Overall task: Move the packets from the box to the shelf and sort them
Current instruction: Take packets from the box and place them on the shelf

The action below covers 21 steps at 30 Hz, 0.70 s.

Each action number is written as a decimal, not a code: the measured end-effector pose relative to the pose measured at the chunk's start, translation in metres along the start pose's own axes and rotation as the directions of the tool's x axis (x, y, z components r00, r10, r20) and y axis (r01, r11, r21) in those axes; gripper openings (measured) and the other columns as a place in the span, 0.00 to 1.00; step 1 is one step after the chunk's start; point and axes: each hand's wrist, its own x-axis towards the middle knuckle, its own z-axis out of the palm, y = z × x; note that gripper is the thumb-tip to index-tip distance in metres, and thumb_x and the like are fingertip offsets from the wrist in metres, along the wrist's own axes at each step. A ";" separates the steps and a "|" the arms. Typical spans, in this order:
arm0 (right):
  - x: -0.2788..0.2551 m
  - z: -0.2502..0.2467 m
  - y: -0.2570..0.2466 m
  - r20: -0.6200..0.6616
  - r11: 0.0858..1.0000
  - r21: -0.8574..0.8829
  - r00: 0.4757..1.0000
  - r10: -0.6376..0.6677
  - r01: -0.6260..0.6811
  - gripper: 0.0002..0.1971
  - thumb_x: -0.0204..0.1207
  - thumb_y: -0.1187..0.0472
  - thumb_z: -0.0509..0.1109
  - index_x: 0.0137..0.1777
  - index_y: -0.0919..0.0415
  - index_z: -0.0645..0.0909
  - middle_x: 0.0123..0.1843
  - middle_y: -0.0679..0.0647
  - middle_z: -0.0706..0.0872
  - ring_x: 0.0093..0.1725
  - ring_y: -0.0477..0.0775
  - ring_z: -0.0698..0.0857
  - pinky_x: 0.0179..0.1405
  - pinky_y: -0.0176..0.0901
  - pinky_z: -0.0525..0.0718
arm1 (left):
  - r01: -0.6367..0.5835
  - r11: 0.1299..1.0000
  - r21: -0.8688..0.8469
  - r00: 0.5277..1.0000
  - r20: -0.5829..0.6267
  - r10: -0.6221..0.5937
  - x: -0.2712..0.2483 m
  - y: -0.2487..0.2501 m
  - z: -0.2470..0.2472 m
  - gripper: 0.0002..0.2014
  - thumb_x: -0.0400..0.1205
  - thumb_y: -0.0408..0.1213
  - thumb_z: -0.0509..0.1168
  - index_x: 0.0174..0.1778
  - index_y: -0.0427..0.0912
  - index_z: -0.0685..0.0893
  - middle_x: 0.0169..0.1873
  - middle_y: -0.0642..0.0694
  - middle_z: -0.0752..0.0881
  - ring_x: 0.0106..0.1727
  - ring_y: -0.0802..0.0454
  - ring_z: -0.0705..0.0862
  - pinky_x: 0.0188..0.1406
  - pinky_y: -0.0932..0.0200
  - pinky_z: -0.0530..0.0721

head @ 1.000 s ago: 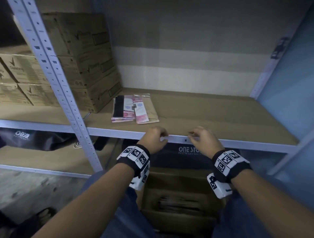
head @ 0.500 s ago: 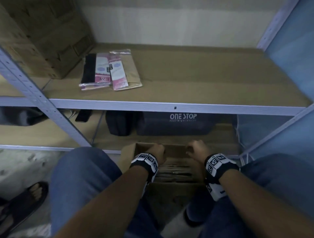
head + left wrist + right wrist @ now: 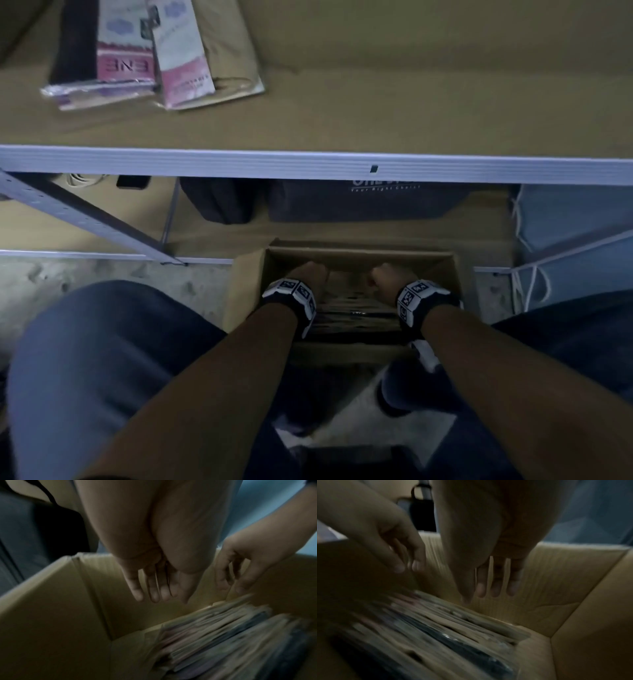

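Observation:
An open cardboard box [image 3: 359, 251] stands on the floor between my knees, below the shelf. It holds several flat packets [image 3: 223, 635] stacked on edge [image 3: 445, 626]. Both hands reach into its far end. My left hand [image 3: 308, 275] hangs with fingers [image 3: 137, 592] straight and pointing down, just above the packets, holding nothing. My right hand [image 3: 385, 277] is beside it, fingers [image 3: 494, 586] also extended downward and empty. On the shelf board [image 3: 376, 120] at the upper left lie a black and pink packet [image 3: 106, 51] and a beige and pink packet [image 3: 205, 58].
The shelf's grey front rail [image 3: 239, 164] runs across above the box. Dark bags [image 3: 342, 202] sit on the lower shelf behind the box. A slanted metal upright [image 3: 85, 219] is at the left, and a blue bag with white cord [image 3: 565, 240] at the right.
Both hands have dropped from the shelf's front rail down into the box. The view has tilted down with them, and the hands now hang over the packets.

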 end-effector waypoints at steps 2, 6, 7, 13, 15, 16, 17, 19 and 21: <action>0.012 -0.001 -0.001 0.045 1.000 -0.017 0.999 -0.001 0.002 0.07 0.79 0.67 0.63 0.43 0.69 0.79 0.56 0.66 0.84 0.53 0.62 0.84 0.47 0.46 0.79 | -0.006 1.000 0.010 1.000 0.003 0.006 0.011 -0.008 0.007 0.14 0.81 0.32 0.62 0.62 0.36 0.80 0.65 0.38 0.81 0.66 0.40 0.80 0.62 0.50 0.78; 0.032 0.003 -0.001 0.078 0.997 -0.061 0.996 -0.032 0.037 0.05 0.76 0.69 0.64 0.38 0.65 0.77 0.48 0.66 0.82 0.44 0.61 0.82 0.43 0.46 0.78 | 0.010 1.000 -0.004 1.000 0.006 -0.010 0.024 -0.018 0.012 0.11 0.82 0.32 0.59 0.57 0.34 0.82 0.61 0.36 0.83 0.60 0.38 0.82 0.52 0.53 0.78; 0.039 0.006 -0.001 0.100 0.997 -0.053 0.994 -0.042 0.048 0.09 0.76 0.70 0.64 0.35 0.63 0.73 0.45 0.66 0.79 0.42 0.60 0.79 0.43 0.46 0.76 | 0.012 1.000 -0.008 1.000 0.015 -0.012 0.026 -0.020 0.014 0.11 0.82 0.33 0.60 0.57 0.35 0.82 0.60 0.36 0.83 0.60 0.38 0.82 0.52 0.53 0.78; 0.050 0.015 0.001 0.122 0.999 -0.016 0.992 -0.044 0.046 0.14 0.76 0.62 0.71 0.57 0.72 0.82 0.60 0.66 0.84 0.59 0.64 0.83 0.54 0.49 0.80 | 0.044 0.999 -0.027 0.997 0.067 -0.042 0.035 -0.028 0.022 0.19 0.82 0.37 0.64 0.68 0.34 0.76 0.69 0.35 0.77 0.70 0.35 0.76 0.67 0.45 0.76; 0.050 0.018 0.002 0.100 0.999 0.012 0.994 -0.044 0.043 0.17 0.74 0.61 0.73 0.60 0.69 0.80 0.63 0.65 0.82 0.62 0.64 0.81 0.57 0.50 0.79 | 0.055 0.997 -0.055 0.998 0.039 -0.053 0.037 -0.030 0.025 0.19 0.83 0.37 0.63 0.70 0.35 0.75 0.70 0.35 0.76 0.71 0.37 0.75 0.69 0.46 0.75; 0.050 0.020 0.002 0.099 0.999 0.028 0.994 -0.046 0.044 0.18 0.74 0.61 0.73 0.62 0.69 0.80 0.63 0.65 0.82 0.62 0.64 0.81 0.58 0.50 0.79 | 0.056 0.996 -0.076 0.998 0.018 -0.055 0.037 -0.030 0.027 0.19 0.84 0.37 0.62 0.70 0.36 0.75 0.70 0.36 0.76 0.71 0.37 0.75 0.69 0.46 0.75; 0.051 0.020 0.001 0.097 0.998 0.038 0.994 -0.049 0.045 0.17 0.75 0.63 0.73 0.62 0.69 0.81 0.63 0.64 0.83 0.62 0.64 0.82 0.58 0.50 0.81 | 0.051 0.994 -0.096 0.999 -0.004 -0.052 0.037 -0.031 0.027 0.18 0.84 0.37 0.62 0.69 0.36 0.76 0.69 0.36 0.77 0.70 0.37 0.76 0.67 0.46 0.76; 0.052 0.019 0.001 0.103 0.997 0.065 0.993 -0.053 0.046 0.16 0.75 0.64 0.72 0.60 0.70 0.83 0.61 0.64 0.85 0.61 0.63 0.84 0.59 0.53 0.82 | 0.041 0.991 -0.124 0.998 -0.036 -0.046 0.036 -0.032 0.027 0.16 0.84 0.38 0.62 0.65 0.36 0.78 0.66 0.36 0.79 0.67 0.37 0.78 0.64 0.46 0.77; 0.056 0.019 0.004 0.081 0.996 0.081 0.995 -0.054 0.047 0.13 0.75 0.64 0.71 0.58 0.69 0.85 0.59 0.64 0.87 0.59 0.63 0.85 0.59 0.53 0.83 | 0.035 0.988 -0.149 0.998 -0.046 -0.042 0.035 -0.034 0.025 0.14 0.83 0.39 0.63 0.62 0.37 0.80 0.63 0.37 0.81 0.64 0.37 0.80 0.61 0.46 0.78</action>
